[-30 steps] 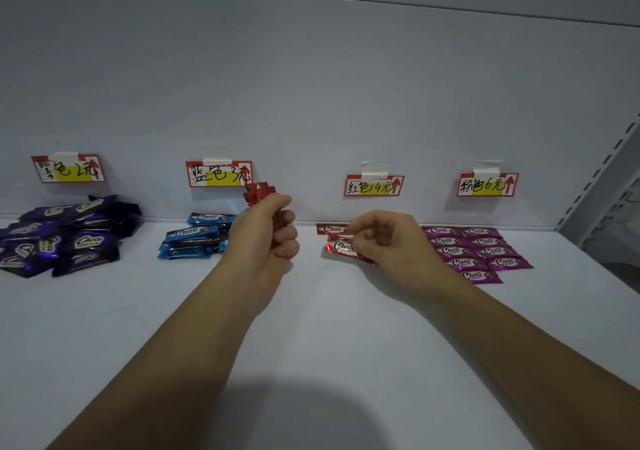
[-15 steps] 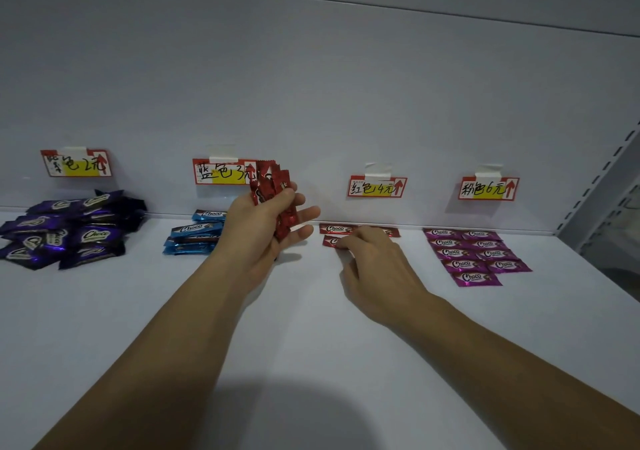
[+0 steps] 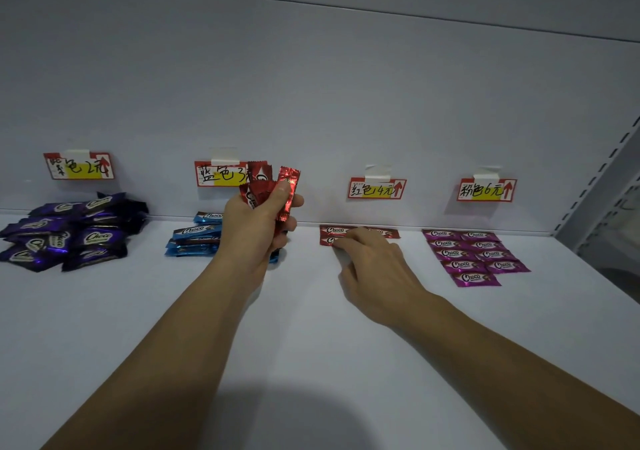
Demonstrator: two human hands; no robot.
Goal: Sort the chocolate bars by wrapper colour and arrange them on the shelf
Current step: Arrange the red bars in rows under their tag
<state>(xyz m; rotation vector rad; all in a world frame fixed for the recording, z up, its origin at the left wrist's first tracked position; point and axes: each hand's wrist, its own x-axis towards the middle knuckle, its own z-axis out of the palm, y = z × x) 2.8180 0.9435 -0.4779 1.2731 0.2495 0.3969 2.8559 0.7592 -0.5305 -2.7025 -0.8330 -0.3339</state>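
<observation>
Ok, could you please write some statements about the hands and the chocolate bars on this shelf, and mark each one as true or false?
1. The left hand grips a bunch of red chocolate bars. True.
2. The right hand hangs above the shelf and touches nothing. False: its fingers rest on the flat red bars that lie on the shelf.
3. The pink bars lie in neat rows below the rightmost price label. True.
4. The purple bars lie in neat rows. False: they form a loose heap.
5. The blue bars lie to the right of the pink ones. False: they lie far to the left of them.
</observation>
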